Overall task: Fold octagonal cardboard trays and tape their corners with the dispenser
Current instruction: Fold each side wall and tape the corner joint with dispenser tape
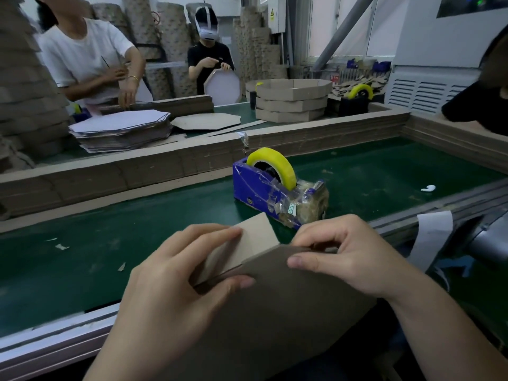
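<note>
Tray (275, 312) at 6 o'clock, left hand (176, 273) pinching its folded flap at 11, right hand (349, 257) pinching the top edge at 1, dispenser (275, 188) on belt (110, 229) at 12.

Green tabletop (110, 229) runs right across, with a metal rail (55, 336) along the near edge; a low wall of stacked cardboard strips (137, 171) fences off the far side and turns the corner on the right; a few little scraps (61, 246) lie on the green at the left; a small white curved thing (428, 188) sits over to the right, too small to tell what; a white paper strip (431, 237) hangs by the rail. Behind the wall there's a person in a white t-shirt (82, 50) and another in a black t-shirt (210, 55) wearing a white headset (209, 34); big rolls of corrugated cardboard (170, 37) stand behind them; white cabinet with louvred vents (420, 93) far right.
</note>
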Demonstrator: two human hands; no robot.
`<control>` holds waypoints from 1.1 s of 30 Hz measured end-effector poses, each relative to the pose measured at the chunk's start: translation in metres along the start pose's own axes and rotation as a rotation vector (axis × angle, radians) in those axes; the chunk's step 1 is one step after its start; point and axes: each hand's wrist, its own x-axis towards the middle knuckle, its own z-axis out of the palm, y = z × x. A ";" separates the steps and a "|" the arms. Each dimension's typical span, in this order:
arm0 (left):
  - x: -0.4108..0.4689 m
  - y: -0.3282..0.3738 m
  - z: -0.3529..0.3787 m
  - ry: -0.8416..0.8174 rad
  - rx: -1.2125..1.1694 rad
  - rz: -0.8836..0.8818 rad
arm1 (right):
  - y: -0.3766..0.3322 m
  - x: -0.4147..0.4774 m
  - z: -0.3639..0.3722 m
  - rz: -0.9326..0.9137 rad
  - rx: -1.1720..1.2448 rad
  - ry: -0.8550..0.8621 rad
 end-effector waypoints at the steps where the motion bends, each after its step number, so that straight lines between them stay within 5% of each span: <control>1: 0.002 -0.001 -0.001 0.002 0.002 0.000 | 0.001 0.003 0.001 0.009 0.002 -0.005; 6: 0.004 -0.014 0.002 0.000 -0.011 -0.063 | 0.000 0.028 -0.010 0.051 -0.084 -0.097; 12: 0.019 -0.025 0.002 0.024 -0.016 -0.169 | 0.008 0.111 -0.060 0.098 -0.180 0.113; 20: 0.044 -0.031 0.010 0.031 -0.068 -0.265 | 0.105 0.246 -0.105 0.263 -0.534 0.313; 30: 0.073 -0.049 0.011 0.006 -0.197 -0.428 | 0.190 0.345 -0.116 0.348 -1.214 0.001; 33: 0.078 -0.053 0.013 -0.001 -0.270 -0.509 | 0.201 0.350 -0.116 0.280 -1.280 0.060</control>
